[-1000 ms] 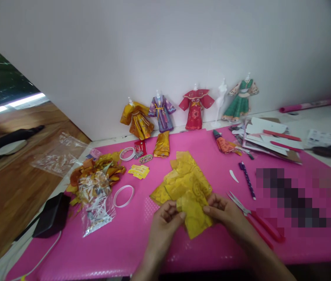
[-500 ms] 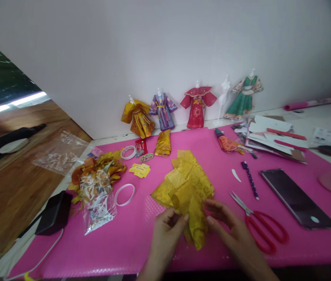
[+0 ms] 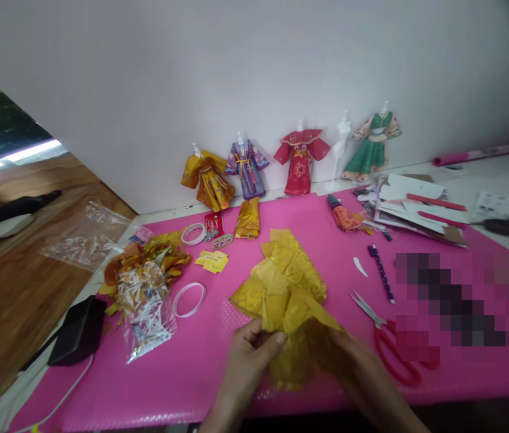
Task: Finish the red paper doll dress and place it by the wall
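Observation:
Patterned yellow cloth [image 3: 293,264], folded and shaped like a doll-sized garment, lies on the pink mat in front of me. My left hand [image 3: 252,355] pinches its lower left edge between thumb and fingers. At its right side, my right hand [image 3: 362,364] holds up a loose flap of the same cloth; motion blurs that hand, and the flap partly covers its fingertips. To the right of that hand lie scissors [image 3: 383,337] with red handles, blades apart. A dark patterned pen [image 3: 381,273] and a small white curved piece [image 3: 360,267] are beyond them.
Doll outfits in gold [image 3: 209,180], purple [image 3: 247,168], red [image 3: 300,162] and green [image 3: 375,147] lean along the wall beside a bare white mannequin [image 3: 341,144]. Tape rolls [image 3: 190,300], fabric scraps [image 3: 146,258], a plastic bag [image 3: 150,313] and a black box [image 3: 78,331] sit left. Papers [image 3: 416,207] are stacked right.
My right hand has lifted the cloth's right part and opened it outward to the right. My left hand keeps its pinch. The view has shifted slightly.

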The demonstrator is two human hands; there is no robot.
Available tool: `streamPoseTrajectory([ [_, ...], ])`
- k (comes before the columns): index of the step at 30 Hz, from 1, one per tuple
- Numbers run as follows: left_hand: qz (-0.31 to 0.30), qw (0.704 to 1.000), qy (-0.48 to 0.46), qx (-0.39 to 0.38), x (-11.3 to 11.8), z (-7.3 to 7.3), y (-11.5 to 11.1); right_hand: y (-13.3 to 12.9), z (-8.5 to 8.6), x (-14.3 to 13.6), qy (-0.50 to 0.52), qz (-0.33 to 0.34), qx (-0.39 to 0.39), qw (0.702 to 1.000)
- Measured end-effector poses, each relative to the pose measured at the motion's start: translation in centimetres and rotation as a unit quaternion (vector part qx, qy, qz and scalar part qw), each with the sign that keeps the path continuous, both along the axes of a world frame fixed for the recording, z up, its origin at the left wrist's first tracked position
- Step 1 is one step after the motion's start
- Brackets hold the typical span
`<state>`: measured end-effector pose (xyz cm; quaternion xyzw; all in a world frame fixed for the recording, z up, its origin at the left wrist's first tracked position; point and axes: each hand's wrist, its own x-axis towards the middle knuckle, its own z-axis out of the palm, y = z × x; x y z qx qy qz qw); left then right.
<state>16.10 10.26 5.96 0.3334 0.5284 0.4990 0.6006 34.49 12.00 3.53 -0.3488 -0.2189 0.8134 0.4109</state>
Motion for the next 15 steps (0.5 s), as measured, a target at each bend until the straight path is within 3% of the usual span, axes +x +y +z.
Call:
streamPoseTrajectory([
  [3, 0.014, 1.000, -0.016, -0.009, -0.5, -0.2, -0.3, 0.1, 0.1, 0.1, 0.035, -0.045, -0.052, 0.997],
  [9, 0.039, 0.995, -0.078, -0.038, -0.5, 0.5, -0.4, 0.4, 0.4, 0.1, 0.047, -0.052, -0.096, 0.993],
  [13, 0.059, 0.988, -0.120, -0.072, -0.2, 1.0, -0.2, 0.2, -0.3, 0.3, 0.069, -0.043, -0.133, 0.988],
  [15, 0.061, 0.986, -0.129, -0.083, -0.1, 1.1, -0.2, -0.1, -0.9, 0.5, 0.074, -0.043, -0.113, 0.990],
])
